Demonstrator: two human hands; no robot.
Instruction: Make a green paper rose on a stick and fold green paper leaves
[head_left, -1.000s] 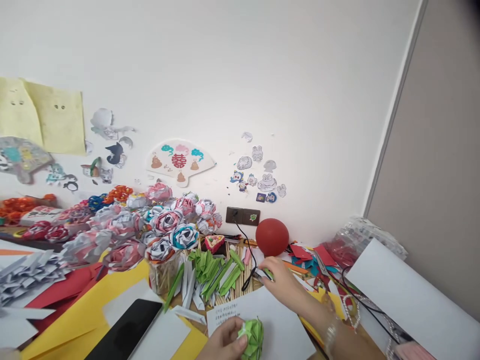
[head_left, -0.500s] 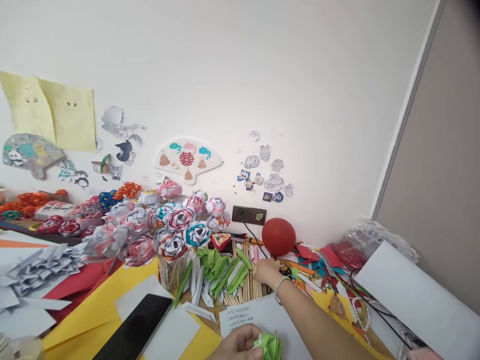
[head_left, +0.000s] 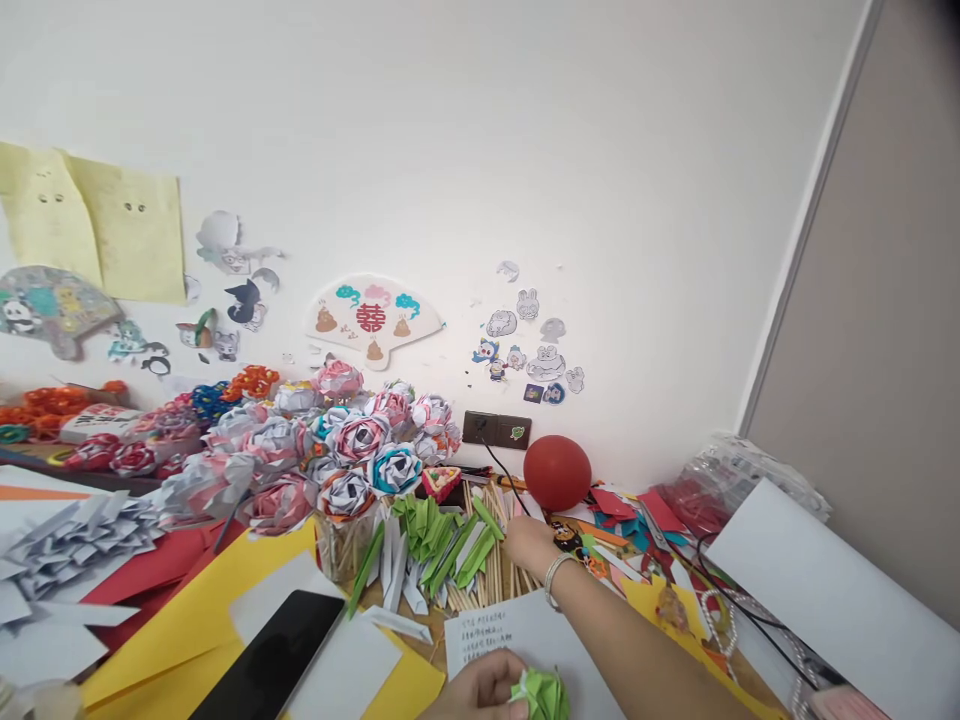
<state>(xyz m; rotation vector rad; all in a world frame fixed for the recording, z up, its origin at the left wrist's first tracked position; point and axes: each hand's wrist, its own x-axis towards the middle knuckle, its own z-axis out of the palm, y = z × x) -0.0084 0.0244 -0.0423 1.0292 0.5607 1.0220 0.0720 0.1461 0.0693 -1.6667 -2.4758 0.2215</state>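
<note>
Craft items, paper flowers and both hands at work.

Left hand (head_left: 480, 690), near centre: fingers curl shut on a green folded paper piece (head_left: 541, 694), held just above a white sheet (head_left: 540, 630) with handwriting. Right hand (head_left: 527, 543), with a bracelet (head_left: 553, 580) at the wrist: reaches far over a spread of wooden sticks (head_left: 491, 580), touching them; whether its fingers pinch anything cannot be told. Green paper leaves (head_left: 442, 540) lie just left of the sticks. Red ball (head_left: 557, 473) sits far right against the wall. Paper roses (head_left: 352, 445) are massed far left. Black phone (head_left: 274, 655) lies near left on yellow paper (head_left: 195, 610).
</note>
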